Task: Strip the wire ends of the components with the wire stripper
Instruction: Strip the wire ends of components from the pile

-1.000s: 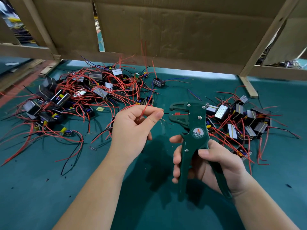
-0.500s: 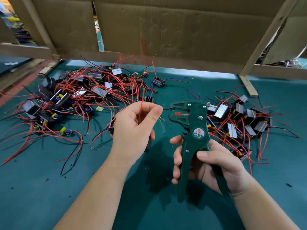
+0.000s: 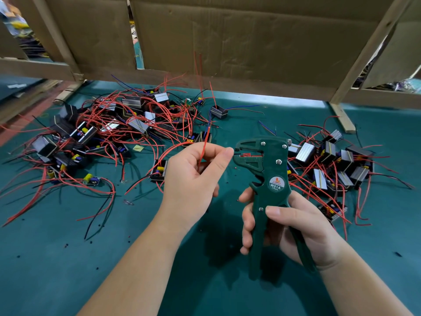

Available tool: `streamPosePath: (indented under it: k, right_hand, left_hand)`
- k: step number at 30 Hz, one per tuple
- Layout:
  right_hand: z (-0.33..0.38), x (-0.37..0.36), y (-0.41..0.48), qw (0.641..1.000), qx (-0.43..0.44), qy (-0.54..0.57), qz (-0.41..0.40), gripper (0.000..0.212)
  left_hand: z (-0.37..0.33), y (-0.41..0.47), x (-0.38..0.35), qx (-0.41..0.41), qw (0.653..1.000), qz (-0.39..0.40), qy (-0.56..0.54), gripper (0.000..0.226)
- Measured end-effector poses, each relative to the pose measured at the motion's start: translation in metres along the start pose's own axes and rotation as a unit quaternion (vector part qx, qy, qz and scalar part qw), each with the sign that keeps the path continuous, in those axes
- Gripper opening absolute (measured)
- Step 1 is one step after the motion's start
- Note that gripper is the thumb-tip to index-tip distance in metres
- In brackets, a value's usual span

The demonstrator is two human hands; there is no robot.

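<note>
Left hand (image 3: 193,179) fingers pinch a red wire (image 3: 204,148) beside the wire stripper (image 3: 271,169), gripped in the right hand (image 3: 293,226) — mid-job. The big pile (image 3: 109,133) beyond the left fingers is likely undone, the smaller pile (image 3: 337,160) beyond the right fingers likely stripped.

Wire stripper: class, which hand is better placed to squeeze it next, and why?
Right. The right hand wraps the handles of the wire stripper, whose head points at the left hand. That hand pinches a red wire near the opening.
</note>
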State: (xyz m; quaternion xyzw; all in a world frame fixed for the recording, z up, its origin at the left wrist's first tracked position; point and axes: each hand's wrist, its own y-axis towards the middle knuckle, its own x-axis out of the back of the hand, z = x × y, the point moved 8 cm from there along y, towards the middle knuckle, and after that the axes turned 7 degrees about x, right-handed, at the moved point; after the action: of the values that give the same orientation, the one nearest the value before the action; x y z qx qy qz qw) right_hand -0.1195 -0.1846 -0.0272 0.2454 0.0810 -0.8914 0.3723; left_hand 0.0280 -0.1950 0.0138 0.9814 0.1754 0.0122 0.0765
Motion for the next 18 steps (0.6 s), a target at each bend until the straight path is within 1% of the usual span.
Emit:
streamPosePath:
  k: [7,11,13,15,18]
  right_hand:
    - [-0.002,0.004,-0.001,0.999,-0.011,-0.025,-0.031,0.038]
    - [-0.003,0.004,-0.002,0.998,-0.016,-0.033,-0.051,0.041]
    - [-0.008,0.002,-0.001,0.996,-0.019,-0.028,-0.082,0.039]
    - [-0.014,0.001,0.0,0.991,-0.028,-0.028,-0.131,0.033]
    - [-0.014,0.01,0.0,0.973,-0.021,-0.055,-0.224,0.04]
  left_hand:
    - [-0.002,0.001,0.001,-0.007,1.0,0.003,0.015,0.015]
    - [0.0,0.002,0.002,-0.003,1.0,0.006,0.025,0.015]
    - [0.003,0.003,0.003,0.005,0.999,0.002,0.038,0.014]
    - [0.009,0.004,0.004,0.032,0.999,-0.007,0.027,0.013]
    - [0.019,0.007,0.001,0.076,0.997,0.009,0.001,0.017]
